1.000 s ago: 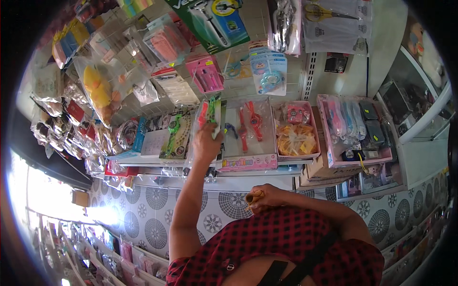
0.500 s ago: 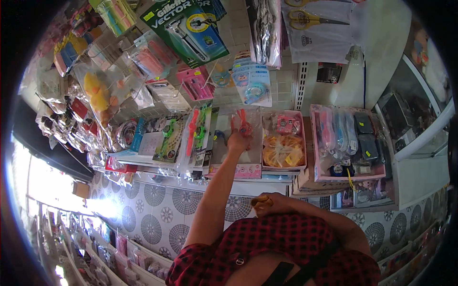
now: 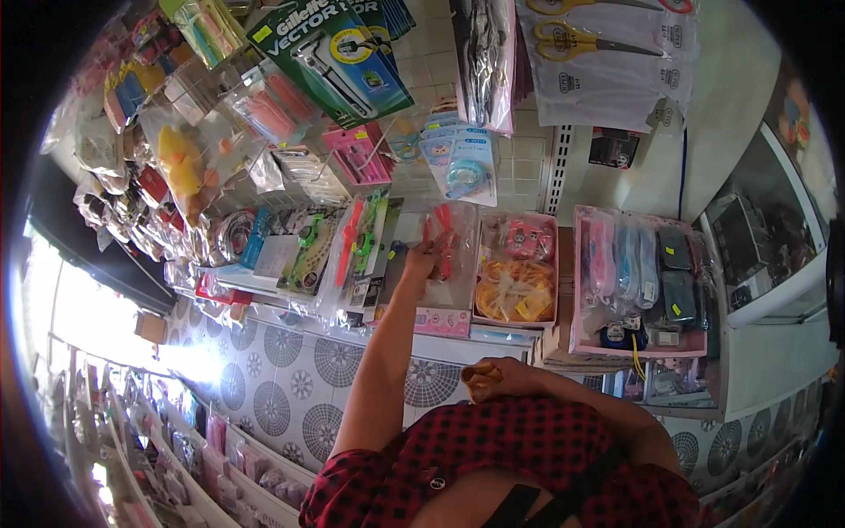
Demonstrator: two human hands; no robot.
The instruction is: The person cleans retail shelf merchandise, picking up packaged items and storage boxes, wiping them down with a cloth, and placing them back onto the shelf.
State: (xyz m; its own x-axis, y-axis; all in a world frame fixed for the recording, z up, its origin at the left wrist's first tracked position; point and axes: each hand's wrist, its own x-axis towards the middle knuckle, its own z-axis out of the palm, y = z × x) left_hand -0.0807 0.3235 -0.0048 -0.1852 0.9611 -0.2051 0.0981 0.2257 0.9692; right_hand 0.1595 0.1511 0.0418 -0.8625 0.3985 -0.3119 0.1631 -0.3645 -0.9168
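Note:
My left hand [image 3: 422, 260] reaches into a shallow tray [image 3: 440, 321] with a pink printed front. Its fingers are curled and closed low down, and what lies between them is hidden. Just beyond the fingers are red wristwatches [image 3: 446, 238] with bright straps, and a small dark blue item [image 3: 398, 247] lies to their left. Close to my body, my right hand [image 3: 513, 378] is closed around a crumpled mustard-brown cloth [image 3: 481, 380].
Bagged red and green toy watches [image 3: 356, 242] lie left of the tray. A box of yellow bands [image 3: 515, 290] and a pink box of pouches [image 3: 606, 255] stand right. Packaged razors [image 3: 352, 70] and scissors [image 3: 581, 42] hang above. A glass case [image 3: 748, 229] is far right.
My left hand has shifted slightly left within the tray, away from the right-hand red watch. My right hand still holds the cloth. The whole view has tilted a little.

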